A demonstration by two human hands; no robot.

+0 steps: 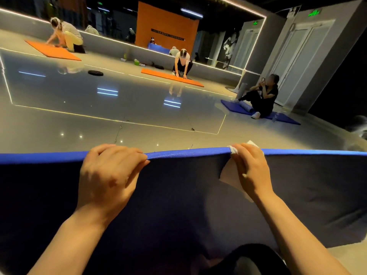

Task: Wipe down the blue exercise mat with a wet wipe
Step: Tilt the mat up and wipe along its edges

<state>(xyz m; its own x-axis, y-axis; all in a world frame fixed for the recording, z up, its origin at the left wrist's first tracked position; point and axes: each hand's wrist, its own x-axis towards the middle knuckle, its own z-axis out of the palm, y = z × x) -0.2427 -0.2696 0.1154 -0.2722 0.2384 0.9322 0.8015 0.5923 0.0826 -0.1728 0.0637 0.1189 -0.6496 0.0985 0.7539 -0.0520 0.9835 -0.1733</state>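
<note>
The blue exercise mat (178, 205) is lifted on edge in front of me, its dark face toward me and its bright blue top edge running across the view. My left hand (109, 175) grips that top edge left of centre, fingers curled over it. My right hand (252, 171) grips the edge further right, with a white wet wipe (230, 175) pinched against the mat. Part of the wipe hangs down the near face and a corner sticks up behind my fingers.
A glossy grey floor (119, 108) stretches beyond the mat. Two people kneel on orange mats (170, 76) at the back. Another person sits on a blue mat (278, 117) at the right. A black weight plate (95, 72) lies on the floor. Doors stand far right.
</note>
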